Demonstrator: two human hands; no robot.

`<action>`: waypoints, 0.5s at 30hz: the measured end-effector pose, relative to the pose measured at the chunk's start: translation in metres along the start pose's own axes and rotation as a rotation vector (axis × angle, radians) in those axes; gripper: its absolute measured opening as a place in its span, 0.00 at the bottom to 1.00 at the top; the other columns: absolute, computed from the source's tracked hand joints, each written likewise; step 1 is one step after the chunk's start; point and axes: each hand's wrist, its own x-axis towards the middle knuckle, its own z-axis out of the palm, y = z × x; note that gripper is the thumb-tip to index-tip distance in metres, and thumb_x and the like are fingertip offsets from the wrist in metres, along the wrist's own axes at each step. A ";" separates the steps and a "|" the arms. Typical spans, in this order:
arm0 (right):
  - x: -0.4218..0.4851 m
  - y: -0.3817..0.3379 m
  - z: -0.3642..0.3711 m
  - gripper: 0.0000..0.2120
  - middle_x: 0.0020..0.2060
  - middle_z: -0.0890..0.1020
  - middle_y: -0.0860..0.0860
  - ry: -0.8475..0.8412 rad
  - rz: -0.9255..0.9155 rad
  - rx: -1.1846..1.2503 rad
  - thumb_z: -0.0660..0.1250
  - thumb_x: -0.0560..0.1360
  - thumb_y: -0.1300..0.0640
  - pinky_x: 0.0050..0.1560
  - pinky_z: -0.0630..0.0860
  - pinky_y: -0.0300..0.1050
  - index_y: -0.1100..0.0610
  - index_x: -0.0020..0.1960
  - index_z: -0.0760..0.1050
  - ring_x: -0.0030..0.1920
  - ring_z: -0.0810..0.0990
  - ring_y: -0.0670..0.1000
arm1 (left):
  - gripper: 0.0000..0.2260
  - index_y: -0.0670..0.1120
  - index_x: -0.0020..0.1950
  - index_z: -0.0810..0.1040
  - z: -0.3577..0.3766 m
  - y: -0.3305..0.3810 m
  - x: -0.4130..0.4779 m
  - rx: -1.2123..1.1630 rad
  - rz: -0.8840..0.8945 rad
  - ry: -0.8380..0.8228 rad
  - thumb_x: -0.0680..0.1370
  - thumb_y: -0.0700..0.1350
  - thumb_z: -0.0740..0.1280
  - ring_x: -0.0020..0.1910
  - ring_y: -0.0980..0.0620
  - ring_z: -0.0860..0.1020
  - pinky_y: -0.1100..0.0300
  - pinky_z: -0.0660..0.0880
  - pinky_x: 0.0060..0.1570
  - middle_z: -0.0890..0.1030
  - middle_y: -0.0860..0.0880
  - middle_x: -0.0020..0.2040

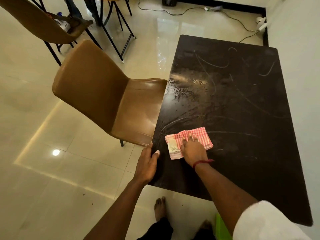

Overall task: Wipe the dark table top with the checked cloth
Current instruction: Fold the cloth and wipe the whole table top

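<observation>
The dark table top [242,104] stretches away from me, streaked with wet smears and droplets near its left edge. A folded red-and-white checked cloth [202,135] lies near the table's near left corner. My right hand [192,150] presses down on the cloth with its fingers spread flat over it. My left hand [147,163] rests on the table's left edge, thumb on top and fingers wrapped over the side.
A brown padded chair [107,94] stands against the table's left side, its seat touching the edge. A second brown chair [39,23] and black table legs [121,40] are at the back left. Cables [239,19] cross the glossy tiled floor. A wall runs along the right.
</observation>
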 end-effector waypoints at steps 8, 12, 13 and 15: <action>-0.016 0.010 0.003 0.20 0.76 0.59 0.56 -0.073 -0.134 -0.005 0.52 0.81 0.49 0.72 0.60 0.56 0.53 0.71 0.68 0.75 0.58 0.61 | 0.31 0.45 0.79 0.45 0.037 0.011 -0.004 0.515 0.032 -0.006 0.82 0.56 0.53 0.79 0.41 0.47 0.47 0.48 0.76 0.49 0.43 0.80; -0.012 0.052 -0.010 0.20 0.74 0.63 0.58 -0.042 0.046 0.009 0.53 0.81 0.50 0.68 0.66 0.54 0.55 0.70 0.70 0.73 0.62 0.61 | 0.34 0.47 0.79 0.44 0.046 0.016 -0.004 0.621 -0.006 0.010 0.80 0.59 0.55 0.79 0.40 0.45 0.43 0.48 0.75 0.46 0.43 0.80; -0.019 0.056 -0.007 0.20 0.74 0.63 0.58 -0.040 0.076 0.010 0.53 0.81 0.50 0.68 0.66 0.54 0.55 0.70 0.69 0.73 0.62 0.60 | 0.34 0.46 0.79 0.45 0.049 0.019 -0.005 0.662 0.006 0.013 0.80 0.59 0.56 0.79 0.40 0.44 0.43 0.46 0.75 0.45 0.42 0.80; -0.038 0.054 0.001 0.21 0.76 0.60 0.58 -0.064 0.070 -0.014 0.51 0.81 0.49 0.71 0.62 0.57 0.55 0.71 0.67 0.74 0.59 0.61 | 0.35 0.45 0.79 0.45 0.059 0.028 -0.006 0.712 0.032 0.011 0.80 0.58 0.57 0.78 0.41 0.40 0.42 0.43 0.75 0.43 0.42 0.80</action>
